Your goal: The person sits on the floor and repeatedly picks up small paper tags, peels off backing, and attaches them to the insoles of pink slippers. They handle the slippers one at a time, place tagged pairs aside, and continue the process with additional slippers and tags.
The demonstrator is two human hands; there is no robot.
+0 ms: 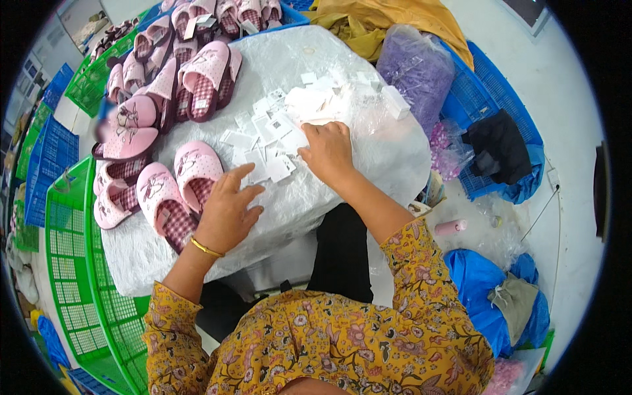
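A pair of pink slippers (pixel 198 172) with checked insoles lies on the plastic-covered table. My left hand (pixel 230 207), a gold bracelet at its wrist, hovers over their right edge, fingers apart and holding nothing. Loose white paper tags (pixel 258 135) are strewn across the middle of the table. My right hand (pixel 328 150) is on this pile, its fingers bent and closed at the edge of a white tag (pixel 287 131). Behind the tags lies a brighter white stack (pixel 313 104), partly washed out by glare.
More pink slippers (pixel 158 99) are heaped along the table's left and far side. Green crates (pixel 69 263) stand at the left, blue baskets (pixel 474 99) at the right. A bag of purple material (pixel 415 72) leans at the far right edge, near a small white box (pixel 395 102).
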